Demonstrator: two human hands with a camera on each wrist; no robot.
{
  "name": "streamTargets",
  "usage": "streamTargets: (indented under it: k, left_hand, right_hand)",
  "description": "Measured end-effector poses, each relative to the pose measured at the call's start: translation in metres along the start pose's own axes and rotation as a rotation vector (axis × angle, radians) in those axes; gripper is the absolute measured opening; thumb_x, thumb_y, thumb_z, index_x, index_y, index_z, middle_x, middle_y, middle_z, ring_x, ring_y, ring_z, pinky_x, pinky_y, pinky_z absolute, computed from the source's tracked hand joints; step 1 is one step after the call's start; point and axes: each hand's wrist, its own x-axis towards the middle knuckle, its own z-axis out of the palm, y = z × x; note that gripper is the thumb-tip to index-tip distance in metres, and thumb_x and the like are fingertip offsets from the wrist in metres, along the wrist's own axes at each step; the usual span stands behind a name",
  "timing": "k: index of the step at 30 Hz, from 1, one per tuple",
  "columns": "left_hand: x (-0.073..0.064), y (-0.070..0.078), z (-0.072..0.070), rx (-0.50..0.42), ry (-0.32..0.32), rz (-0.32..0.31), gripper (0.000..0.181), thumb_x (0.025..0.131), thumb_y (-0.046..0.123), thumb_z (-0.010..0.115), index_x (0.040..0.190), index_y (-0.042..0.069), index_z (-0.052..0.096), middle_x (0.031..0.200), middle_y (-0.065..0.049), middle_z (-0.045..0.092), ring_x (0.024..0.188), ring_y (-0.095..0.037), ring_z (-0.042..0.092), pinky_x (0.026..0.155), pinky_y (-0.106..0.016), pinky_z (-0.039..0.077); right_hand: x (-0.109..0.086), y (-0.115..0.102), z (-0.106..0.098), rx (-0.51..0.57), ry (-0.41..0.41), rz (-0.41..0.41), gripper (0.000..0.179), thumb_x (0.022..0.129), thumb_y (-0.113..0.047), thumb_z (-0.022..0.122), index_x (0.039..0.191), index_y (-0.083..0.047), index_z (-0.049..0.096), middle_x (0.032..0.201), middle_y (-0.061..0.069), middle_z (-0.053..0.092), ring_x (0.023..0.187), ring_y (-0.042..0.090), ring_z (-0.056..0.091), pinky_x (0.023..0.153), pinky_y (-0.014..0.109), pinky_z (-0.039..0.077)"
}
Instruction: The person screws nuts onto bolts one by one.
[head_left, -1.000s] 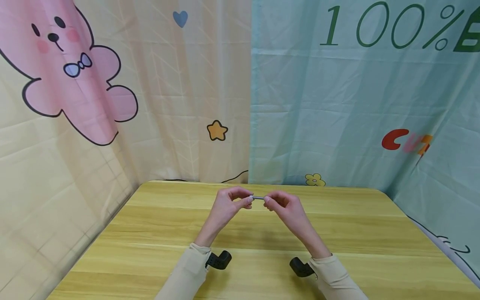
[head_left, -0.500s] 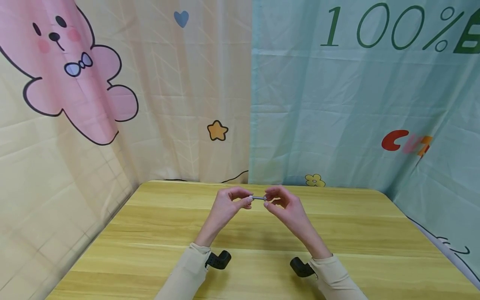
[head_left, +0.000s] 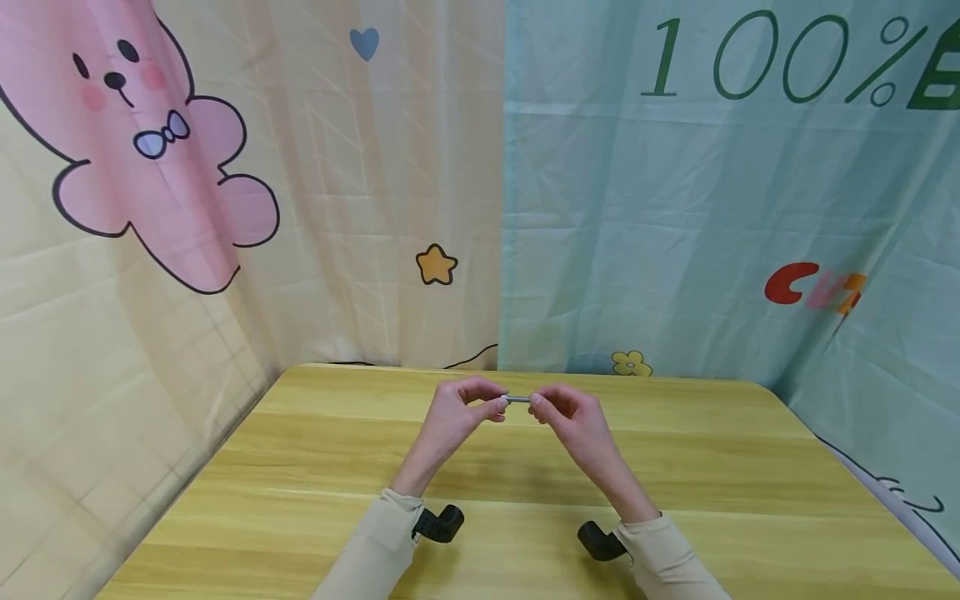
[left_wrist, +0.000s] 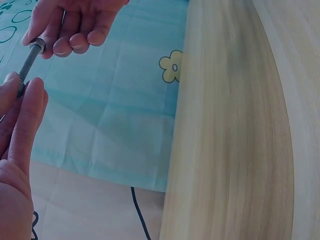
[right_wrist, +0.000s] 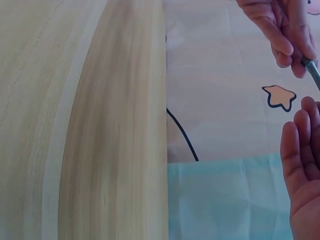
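Observation:
Above the far part of the wooden table, both hands meet over a small metal bolt (head_left: 518, 399) held roughly level. Thumb and fingers of my left hand (head_left: 459, 414) pinch its left end, hiding that tip. At the other end, my right hand (head_left: 573, 419) pinches with thumb and forefinger. In the left wrist view the bolt's threaded shaft (left_wrist: 28, 64) shows between the hands, with a hex nut (left_wrist: 37, 46) at the right hand's fingertips. The right wrist view catches only part of the bolt (right_wrist: 312, 71) at its edge, below the left fingers.
A wooden table (head_left: 480, 542) spreads beneath both forearms. Printed curtains (head_left: 645, 208) hang behind and along its sides. Black wrist cameras (head_left: 439, 523) are strapped at both sleeve cuffs.
Half a second ago the right fingers were spread off the bolt's right end, baring the nut; they have closed on it again. The left hand keeps its hold.

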Motion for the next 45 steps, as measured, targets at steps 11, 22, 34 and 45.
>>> streamTargets:
  k: [11,22,34,45]
  left_hand:
    - [-0.001,0.001,0.001,-0.014,0.009,-0.011,0.014,0.091,-0.001,0.068,0.102,-0.009,0.070,0.098,-0.027,0.068,0.085,-0.046,0.067,0.076,-0.036,0.061]
    - [0.000,-0.004,-0.002,-0.053,0.004,0.007,0.014,0.091,-0.003,0.067,0.103,-0.010,0.069,0.099,-0.028,0.066,0.079,-0.020,0.068,0.078,-0.045,0.060]
    - [0.001,-0.004,0.001,-0.036,-0.007,0.001,0.017,0.091,-0.001,0.067,0.105,-0.012,0.069,0.099,-0.025,0.068,0.080,-0.026,0.070,0.077,-0.039,0.061]
    - [-0.001,-0.002,0.004,-0.043,-0.003,-0.001,0.015,0.091,-0.004,0.067,0.103,-0.011,0.069,0.101,-0.030,0.067,0.085,-0.053,0.064,0.076,-0.038,0.061]
  right_hand:
    - [-0.008,-0.035,0.001,-0.049,-0.032,0.025,0.019,0.101,-0.011,0.056,0.113,0.000,0.066,0.103,0.015,0.067,0.093,0.023,0.062,0.082,0.034,0.057]
    - [-0.008,-0.032,-0.001,-0.015,-0.096,-0.171,0.017,0.090,0.007,0.065,0.107,0.006,0.063,0.102,0.020,0.063,0.094,0.030,0.061,0.080,0.033,0.057]
    - [-0.004,-0.014,-0.002,0.023,-0.063,-0.010,0.015,0.097,-0.013,0.065,0.106,-0.001,0.068,0.091,0.017,0.067,0.083,0.031,0.064,0.074,0.028,0.057]
    - [-0.002,-0.011,0.000,0.003,-0.038,0.065,0.022,0.100,-0.019,0.060,0.094,-0.001,0.071,0.084,0.016,0.068,0.077,0.034,0.062,0.071,0.031,0.055]
